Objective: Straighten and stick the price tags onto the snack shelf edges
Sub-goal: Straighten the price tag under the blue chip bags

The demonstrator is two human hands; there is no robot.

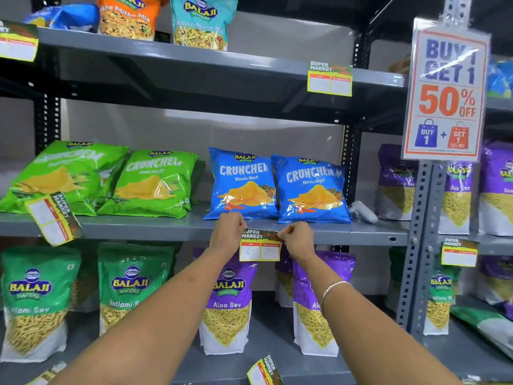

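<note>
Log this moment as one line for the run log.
step: sticking price tag on middle shelf edge | left hand: pinches tag's top left | right hand: pinches top right | tag: level | crooked tag: pending

Two blue Crunchex Masala Masti crisp bags (pixel 274 187) stand upright side by side, touching. To their left, green Crunchex bags (pixel 105 182) lean back. Below stand green Ratlami Sev pouches (pixel 83 295) and purple Aloo Sev pouches (pixel 227 304). At upper right hangs a Buy 1 Get 1 sign (pixel 447 93). A grey handheld device (pixel 363 212) lies just beside the blue bags.
</note>
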